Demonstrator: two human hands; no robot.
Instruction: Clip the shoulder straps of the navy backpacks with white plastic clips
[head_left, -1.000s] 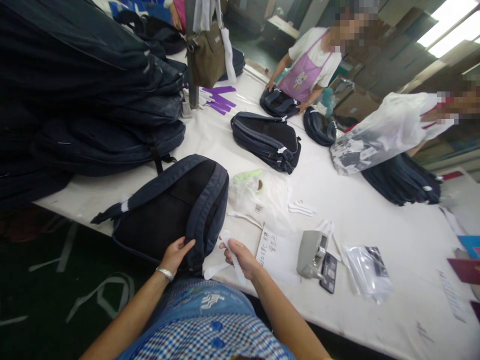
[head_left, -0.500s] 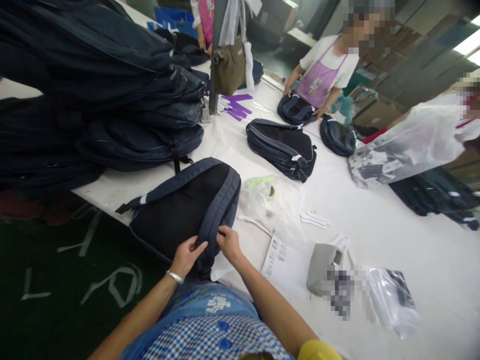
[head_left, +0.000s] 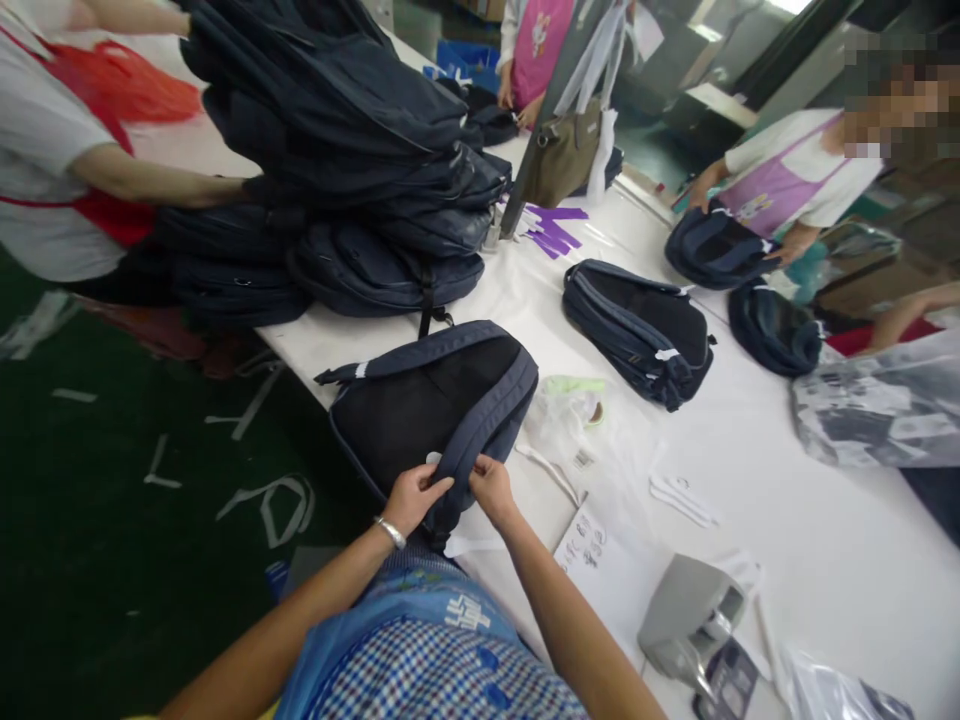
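A dark blue backpack (head_left: pixel 409 415) lies on the table's edge in front of me, its black padded back facing up. My left hand (head_left: pixel 415 497) pinches the near edge of its shoulder strap (head_left: pixel 487 412), low on the strap. Across the strap, my right hand (head_left: pixel 491 487) has its thumb and fingers closed at the strap's other edge; the fingertips are partly hidden. A small white round piece (head_left: pixel 433 458) shows beside my left fingers. White tape (head_left: pixel 361 370) marks the other strap.
A tall stack of dark backpacks (head_left: pixel 337 130) stands at the left, where a co-worker's arm (head_left: pixel 172 180) reaches in. Another backpack (head_left: pixel 637 330) lies farther back. To the right are a plastic bag (head_left: pixel 570 420), a written sheet (head_left: pixel 592 545) and a grey tape dispenser (head_left: pixel 686 615).
The view has swung left, so the scene sits farther right. A co-worker at the stack has come into sight. Both hands stay on the strap, and a white round piece now shows by my left fingers.
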